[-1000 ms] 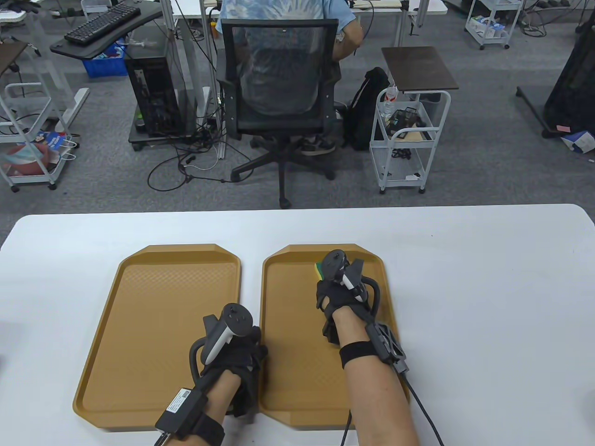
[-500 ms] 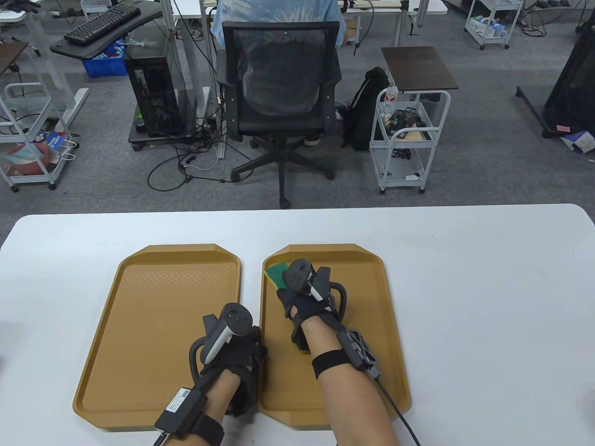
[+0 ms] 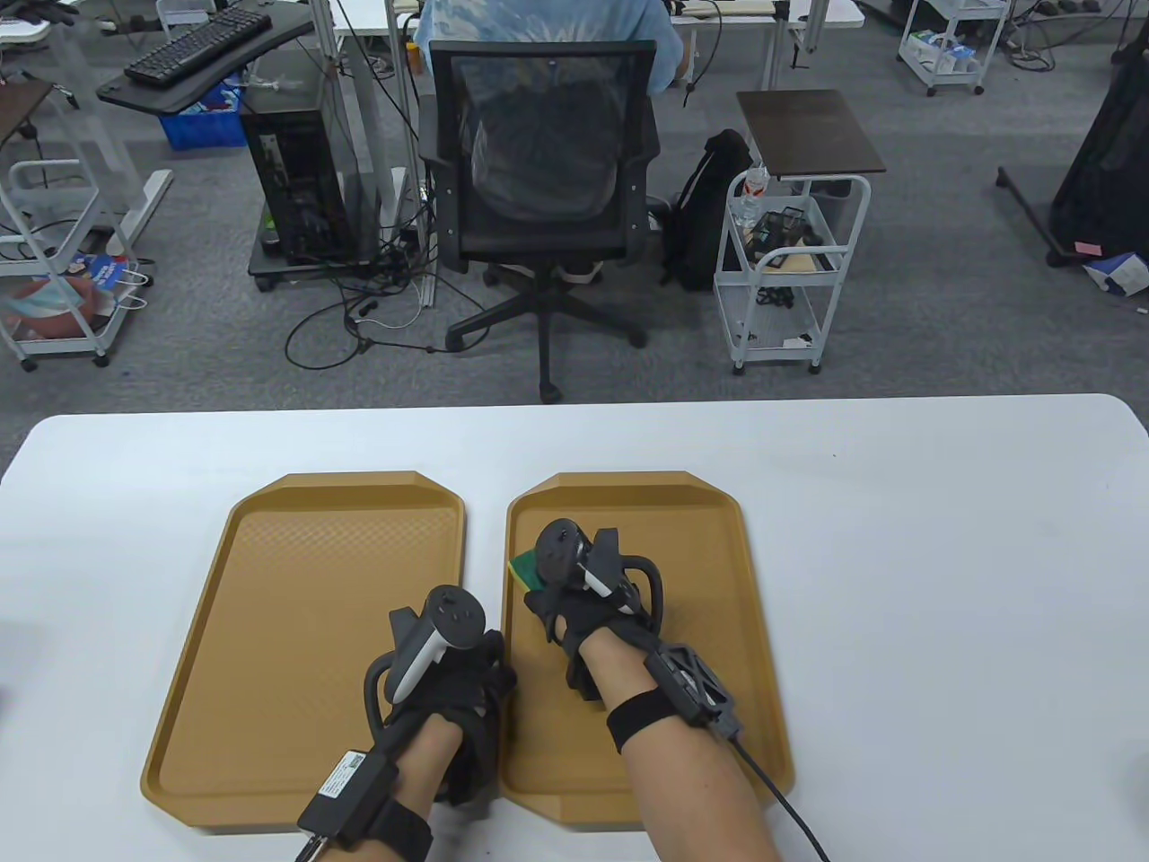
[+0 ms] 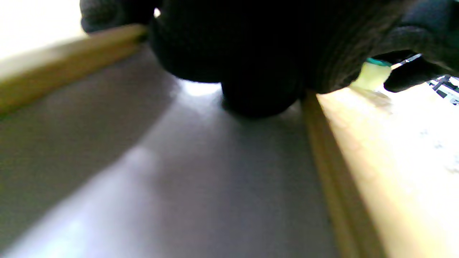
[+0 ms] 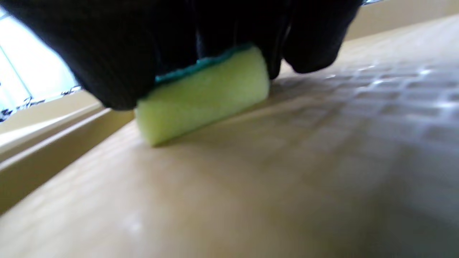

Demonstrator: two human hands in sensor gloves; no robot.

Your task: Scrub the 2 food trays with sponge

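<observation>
Two tan food trays lie side by side on the white table, the left tray (image 3: 296,628) and the right tray (image 3: 718,611). My right hand (image 3: 561,588) grips a yellow sponge with a green top (image 3: 522,569) and presses it on the right tray's floor, close to its left rim. In the right wrist view the sponge (image 5: 204,96) lies flat on the textured tray floor (image 5: 304,172) under my gloved fingers (image 5: 107,53). My left hand (image 3: 462,682) rests across the gap between the trays and holds nothing. In the left wrist view it bears down on the table strip (image 4: 200,172).
The white table (image 3: 942,557) stretches wide to the right of the trays. Beyond its far edge stand an office chair (image 3: 539,180) with a person seated, a white trolley (image 3: 790,269) and a computer tower (image 3: 296,180).
My right hand slid the sponge from the far middle of the right tray leftward, then nearer along the left rim. The left hand stayed put.
</observation>
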